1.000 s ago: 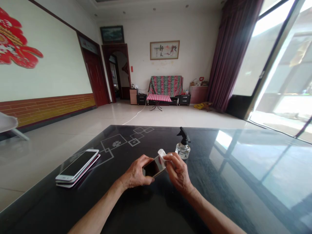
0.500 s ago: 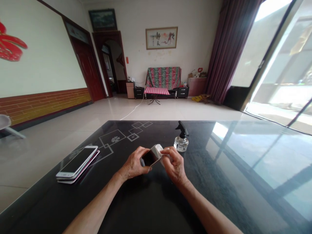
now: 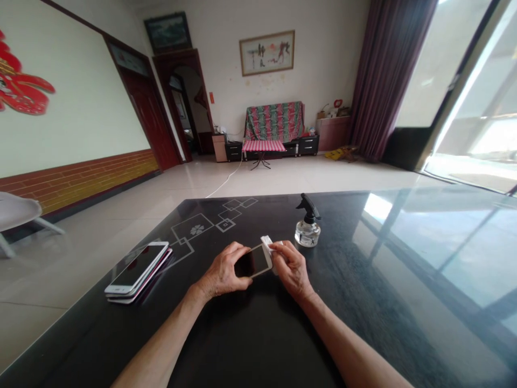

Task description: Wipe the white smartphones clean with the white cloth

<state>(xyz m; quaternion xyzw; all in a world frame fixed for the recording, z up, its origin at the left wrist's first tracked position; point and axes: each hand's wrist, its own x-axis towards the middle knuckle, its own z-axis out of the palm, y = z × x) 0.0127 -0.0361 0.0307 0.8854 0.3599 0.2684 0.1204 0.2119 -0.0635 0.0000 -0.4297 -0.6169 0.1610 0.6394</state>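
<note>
My left hand (image 3: 226,270) grips a smartphone (image 3: 258,261) by its left end, thumb on the near edge and fingers along the far one. The phone has a dark screen and a light border, and is held tilted above the black table (image 3: 250,345). A folded white tissue (image 3: 266,242) is pinched in my right hand (image 3: 291,268), at the phone's right end. Just beyond that hand stands a clear spray bottle (image 3: 307,233) with a black trigger head. To the left lies a stack of several phones (image 3: 139,269), the top one white with its dark screen up.
A white chair (image 3: 20,210) stands on the floor left of the table. Farther off, a small folding table (image 3: 263,146) with a red-checked top stands before a low black cabinet (image 3: 309,145). Window light reflects off the tabletop's right side.
The phone has turned so its screen shows more fully, and the tissue now sits at its right end edge. The whole view has tilted slightly.
</note>
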